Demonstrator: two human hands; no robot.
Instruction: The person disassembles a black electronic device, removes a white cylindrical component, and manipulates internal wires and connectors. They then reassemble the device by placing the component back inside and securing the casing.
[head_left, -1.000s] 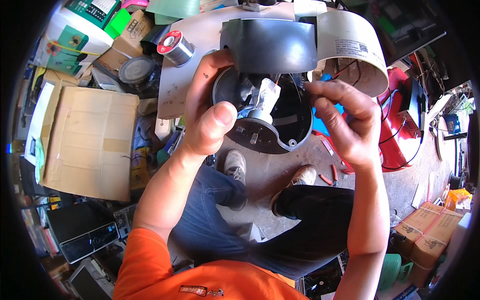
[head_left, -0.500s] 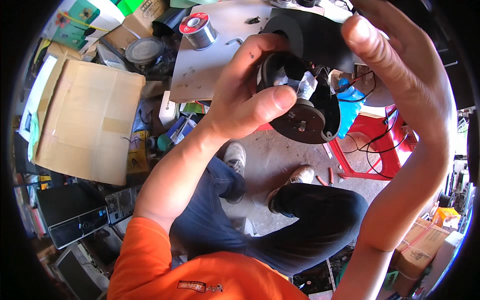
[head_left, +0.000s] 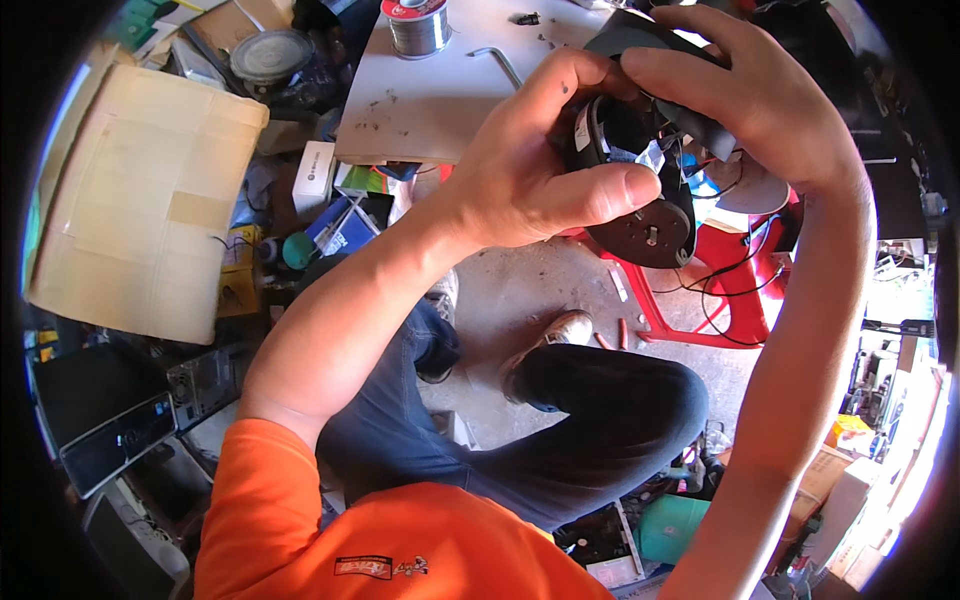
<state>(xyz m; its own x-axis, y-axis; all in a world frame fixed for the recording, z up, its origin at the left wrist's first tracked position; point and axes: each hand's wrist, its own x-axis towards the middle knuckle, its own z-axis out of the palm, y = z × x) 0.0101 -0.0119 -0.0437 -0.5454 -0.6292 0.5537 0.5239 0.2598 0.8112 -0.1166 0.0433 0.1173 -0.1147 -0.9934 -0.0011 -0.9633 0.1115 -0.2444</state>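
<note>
High in front of me, my left hand [head_left: 535, 185] holds a black motor-like device [head_left: 650, 235] with a round dark end disc and a small metal shaft. Its thumb lies along the device, and its fingers go behind. Clear tape or plastic [head_left: 650, 155] and thin wires show inside the open body. My right hand [head_left: 775, 115] curls from above over a black curved housing [head_left: 622, 38] at the device's far side. Its thumb and fingers close around that part; where the fingertips press is partly hidden.
A white table [head_left: 410, 110] ahead bears a solder spool [head_left: 418, 32] and a hex key [head_left: 495, 62]. Black cables [head_left: 735, 290] hang by a red stool [head_left: 700, 330]. Red-handled pliers [head_left: 622, 335] lie on the floor. Left stand a cardboard box [head_left: 140, 200] and a computer case [head_left: 120, 440].
My right hand, raised with fingers apart before, has come inward and closed over the black housing. The device in my left hand sits further right and slightly higher; the whole view has shifted.
</note>
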